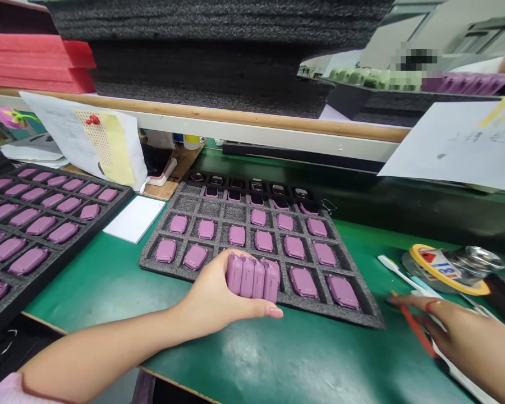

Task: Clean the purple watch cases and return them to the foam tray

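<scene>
My left hand (219,297) is closed round several purple watch cases (252,278), stacked side by side on edge. It is over the front row of a dark grey foam tray (374,320), hiding part of that row. Other purple watch cases (293,247) lie in the tray's compartments. At the right, my right hand (458,331) is smeared by motion, its fingers at a thin red stick-like tool (416,328). Whether they grip it I cannot tell. A white toothbrush (398,269) lies just beyond those fingers.
A second foam tray (122,196) of purple cases lies at the left, beside a white pad (134,219). A glass jar (437,269) with a metal top stands at the right. Overhead, a shelf (252,120) carries black foam (219,73) and red foam (33,62).
</scene>
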The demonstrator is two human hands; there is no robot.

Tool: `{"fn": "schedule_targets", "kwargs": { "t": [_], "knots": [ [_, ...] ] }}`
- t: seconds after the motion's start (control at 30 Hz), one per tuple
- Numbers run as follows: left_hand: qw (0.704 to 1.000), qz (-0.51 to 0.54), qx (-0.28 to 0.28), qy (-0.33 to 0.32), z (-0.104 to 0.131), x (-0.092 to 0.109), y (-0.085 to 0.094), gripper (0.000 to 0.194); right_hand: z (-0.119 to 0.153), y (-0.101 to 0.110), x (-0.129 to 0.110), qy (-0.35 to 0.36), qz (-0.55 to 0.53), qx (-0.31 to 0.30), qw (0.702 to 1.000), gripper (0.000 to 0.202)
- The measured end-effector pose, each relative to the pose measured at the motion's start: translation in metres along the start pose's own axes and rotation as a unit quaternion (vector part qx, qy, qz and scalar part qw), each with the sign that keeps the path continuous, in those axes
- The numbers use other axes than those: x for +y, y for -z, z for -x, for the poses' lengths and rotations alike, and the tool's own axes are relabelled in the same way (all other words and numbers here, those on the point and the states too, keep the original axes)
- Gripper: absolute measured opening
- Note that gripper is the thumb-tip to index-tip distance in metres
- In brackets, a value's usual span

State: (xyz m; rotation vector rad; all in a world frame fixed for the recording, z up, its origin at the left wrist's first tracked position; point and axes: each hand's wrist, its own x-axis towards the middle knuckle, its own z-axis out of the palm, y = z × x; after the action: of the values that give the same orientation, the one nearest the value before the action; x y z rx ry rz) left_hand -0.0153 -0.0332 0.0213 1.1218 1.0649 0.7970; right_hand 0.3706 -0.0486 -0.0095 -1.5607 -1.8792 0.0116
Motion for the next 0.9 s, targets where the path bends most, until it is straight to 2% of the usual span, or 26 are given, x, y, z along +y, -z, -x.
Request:
{"fn": "schedule_targets", "kwargs": {
  "t": [0.07, 0.1, 0.17, 0.23, 0.3, 0.4, 0.5, 0.6, 0.73, 0.83, 0.9],
  "knots": [
    [1.0, 0.009, -0.003, -0.004, 0.002, 0.001, 0.0, 0.065, 0.0, 0.0, -0.003, 0.035, 0.067, -0.022, 0.997, 0.029],
    [1.0, 0.012, -0.003, -0.006, 0.003, 0.001, 0.0, 0.065, -0.002, 0.0, -0.014, 0.057, 0.103, -0.019, 0.993, 0.032],
    [1.0, 0.018, 0.0, -0.01, 0.004, 0.0, -0.001, 0.065, -0.009, -0.004, -0.053, 0.076, 0.115, 0.031, 0.99, 0.037],
    [1.0, 0.019, 0.002, -0.017, 0.004, -0.002, 0.0, 0.066, -0.017, -0.012, -0.1, 0.111, 0.035, -0.034, 0.993, 0.046],
    [1.0, 0.017, 0.002, -0.024, 0.004, -0.003, 0.001, 0.066, -0.023, -0.026, -0.142, 0.15, -0.05, -0.053, 0.986, 0.062],
    [0.999, 0.016, -0.017, -0.038, 0.005, -0.004, 0.002, 0.064, -0.03, -0.055, -0.18, 0.192, -0.142, -0.127, 0.963, 0.079],
    [0.997, 0.019, -0.046, -0.052, 0.005, -0.001, 0.001, 0.067, -0.033, -0.082, -0.193, 0.191, -0.235, -0.159, 0.94, 0.094],
    [0.997, 0.03, -0.059, -0.048, 0.005, 0.001, 0.0, 0.071, -0.034, -0.1, -0.195, 0.166, -0.332, -0.14, 0.918, 0.096],
    [0.989, 0.096, -0.096, -0.053, 0.004, -0.001, -0.001, 0.066, -0.028, -0.105, -0.194, 0.144, -0.37, -0.106, 0.912, 0.096],
    [0.972, 0.195, -0.127, 0.007, 0.002, -0.003, -0.001, 0.068, -0.025, -0.103, -0.19, 0.132, -0.351, -0.095, 0.922, 0.101],
    [0.966, 0.223, -0.118, 0.054, 0.001, -0.003, -0.002, 0.071, -0.024, -0.102, -0.189, 0.129, -0.35, -0.097, 0.923, 0.104]
  ]
}}
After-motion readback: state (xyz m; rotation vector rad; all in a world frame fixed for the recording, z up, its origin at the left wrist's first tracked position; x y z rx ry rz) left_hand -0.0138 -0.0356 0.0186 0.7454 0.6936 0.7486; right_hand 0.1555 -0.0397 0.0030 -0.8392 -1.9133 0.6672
